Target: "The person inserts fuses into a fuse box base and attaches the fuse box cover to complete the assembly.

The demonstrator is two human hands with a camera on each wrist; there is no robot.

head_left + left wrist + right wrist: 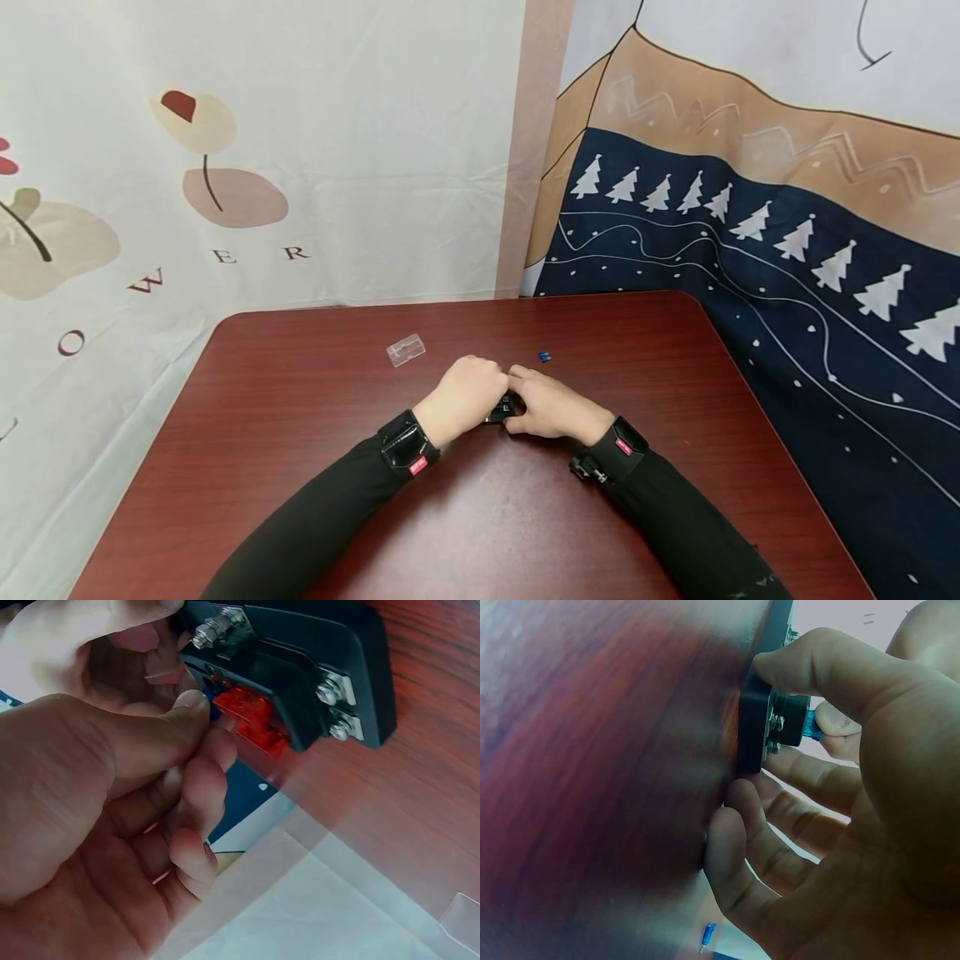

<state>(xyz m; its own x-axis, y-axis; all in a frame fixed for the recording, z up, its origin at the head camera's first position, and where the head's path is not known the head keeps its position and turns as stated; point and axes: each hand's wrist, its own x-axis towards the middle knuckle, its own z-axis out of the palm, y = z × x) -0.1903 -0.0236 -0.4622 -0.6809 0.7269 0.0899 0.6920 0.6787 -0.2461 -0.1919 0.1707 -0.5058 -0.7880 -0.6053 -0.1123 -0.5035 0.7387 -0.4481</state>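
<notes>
The left wrist view shows the left hand [97, 795] with its thumb and fingers pinching a small blue translucent plastic piece [811, 726] right at the raised face of a black rectangular plastic block [322, 630]. The blue piece sits at one end of a short row of red translucent plastic inserts [244, 705], just beside the nearest one. From the right wrist view, it projects squarely off that face, between the block and the left fingertips; how deep it goes, and how its own long axis is turned, the fingers hide.

The right hand [555, 404] grasps the block: its thumb is laid over one edge and its fingers curl about the lower end. That grip is on the right side in the head view, with the left grip facing it across the block, so the left hand is the nearer to the blue piece.

A second blue piece [543, 357] lies beyond the right hand on the reddish-brown wooden counter [300, 400], and a clear rectangular plastic case [406, 350] lies beyond the left.
</notes>
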